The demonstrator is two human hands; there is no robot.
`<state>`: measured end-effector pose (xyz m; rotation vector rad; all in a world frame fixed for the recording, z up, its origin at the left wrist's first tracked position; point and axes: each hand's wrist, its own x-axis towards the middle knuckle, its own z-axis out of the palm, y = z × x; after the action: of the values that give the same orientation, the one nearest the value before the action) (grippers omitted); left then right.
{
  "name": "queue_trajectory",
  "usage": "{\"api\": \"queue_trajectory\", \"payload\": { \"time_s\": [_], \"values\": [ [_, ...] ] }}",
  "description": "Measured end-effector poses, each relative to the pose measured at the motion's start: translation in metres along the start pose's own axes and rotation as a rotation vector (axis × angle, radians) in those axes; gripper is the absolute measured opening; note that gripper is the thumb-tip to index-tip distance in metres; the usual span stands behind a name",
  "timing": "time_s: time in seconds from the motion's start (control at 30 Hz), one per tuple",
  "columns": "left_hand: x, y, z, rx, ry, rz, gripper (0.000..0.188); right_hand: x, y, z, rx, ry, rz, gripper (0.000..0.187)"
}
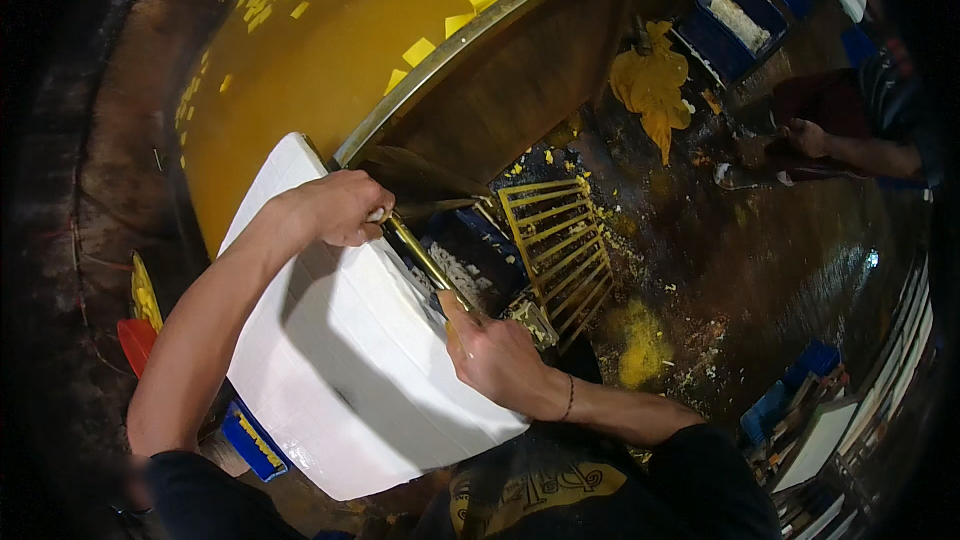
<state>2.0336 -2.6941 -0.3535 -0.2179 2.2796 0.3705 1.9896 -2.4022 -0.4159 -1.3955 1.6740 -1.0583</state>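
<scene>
A large white slab [370, 360] with a smooth top and faint straight lines across it lies in front of me, close against my body. Along its right edge runs a brass-coloured metal rod [425, 258]. My left hand [345, 208] is closed round the rod's far end, near the slab's upper corner. Nearer to me, my right hand [500, 355] grips the other end, its thumb lying along the rod. Whether the rod has a blade below it is hidden by the slab and my hands.
A big round vat [500, 25] of yellow liquid with floating yellow squares stands ahead. Right of the slab are a yellow slatted rack [560, 250] and scattered crumbs. A blue crate [735, 25] sits far right, near another person's hand [808, 138]. Blue tray [252, 440] at lower left.
</scene>
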Motion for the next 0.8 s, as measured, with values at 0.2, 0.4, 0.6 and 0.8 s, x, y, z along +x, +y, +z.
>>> {"api": "queue_trajectory", "payload": {
  "time_s": [0.2, 0.4, 0.6, 0.8],
  "values": [
    [-0.001, 0.021, 0.009, 0.050, -0.142, -0.093, 0.057, -0.050, -0.002, -0.007, -0.014, -0.028, 0.049, 0.057],
    [0.008, 0.046, 0.014, -0.578, -0.149, -0.063, 0.032, -0.105, 0.003, -0.019, 0.120, -0.088, 0.088, 0.062],
    [0.026, 0.123, 0.049, -0.374, -0.135, -0.002, 0.062, -0.159, 0.042, 0.014, 0.092, 0.002, 0.076, 0.066],
    [0.019, 0.153, 0.056, -0.421, -0.341, -0.023, 0.048, -0.138, 0.034, -0.024, -0.032, 0.172, -0.035, 0.056]
  ]
}}
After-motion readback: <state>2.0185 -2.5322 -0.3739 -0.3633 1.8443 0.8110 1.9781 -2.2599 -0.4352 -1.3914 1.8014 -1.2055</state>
